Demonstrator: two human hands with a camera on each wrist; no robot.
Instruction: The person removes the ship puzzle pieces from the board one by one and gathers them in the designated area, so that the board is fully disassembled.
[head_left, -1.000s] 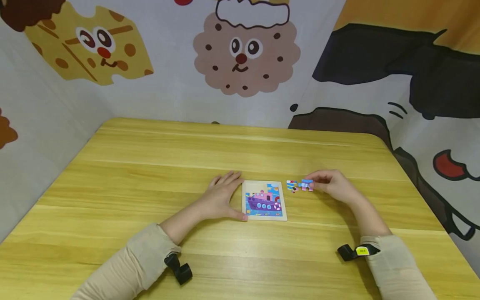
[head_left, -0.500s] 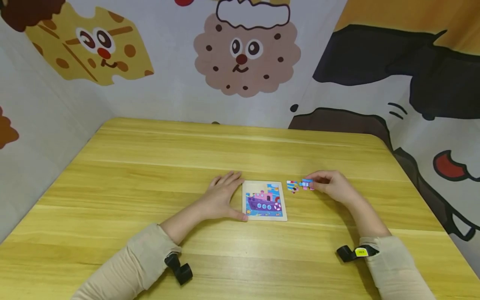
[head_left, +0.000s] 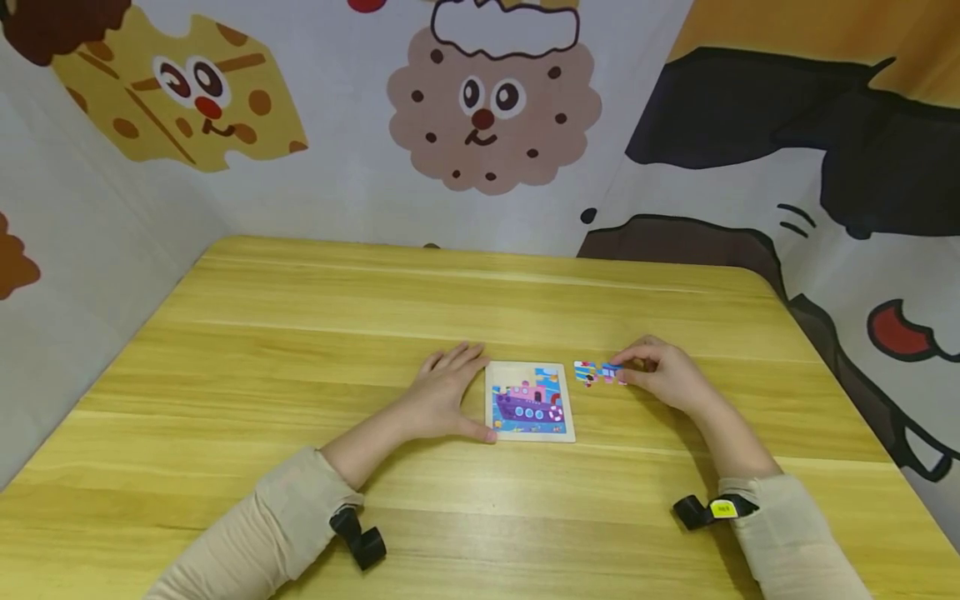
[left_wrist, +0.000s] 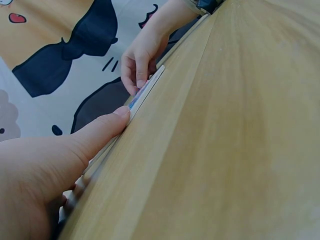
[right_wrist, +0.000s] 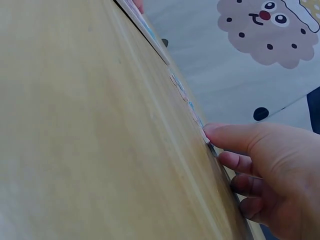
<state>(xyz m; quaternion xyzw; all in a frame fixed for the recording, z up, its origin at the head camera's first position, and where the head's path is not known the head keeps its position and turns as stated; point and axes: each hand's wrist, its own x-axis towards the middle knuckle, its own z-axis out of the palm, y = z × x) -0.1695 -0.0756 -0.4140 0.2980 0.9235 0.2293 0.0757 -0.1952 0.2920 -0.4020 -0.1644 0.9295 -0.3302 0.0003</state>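
A square wooden jigsaw tray (head_left: 534, 437) with a purple and pink boat picture lies flat on the table; bare wood shows at its upper left. My left hand (head_left: 438, 402) spreads along its left side, thumb at the near corner and forefinger at the far one. To the right of the tray, my right hand (head_left: 666, 375) pinches a blue and pink puzzle piece (head_left: 609, 372) between thumb and fingers. That piece lies right up against another puzzle piece (head_left: 583, 372), striped blue and yellow. In the right wrist view the thumb (right_wrist: 227, 136) presses the piece's end, low over the wood.
The wooden table (head_left: 420, 533) stretches around both hands. Behind its far edge hangs a white cloth (head_left: 337, 150) printed with cartoon food figures. Black straps with dangling ends, such as the left strap (head_left: 358, 537), circle both sleeves.
The piece in my right hand has shifted slightly left and turned a little, closing up to the striped piece. My left hand and the tray have stayed in place.
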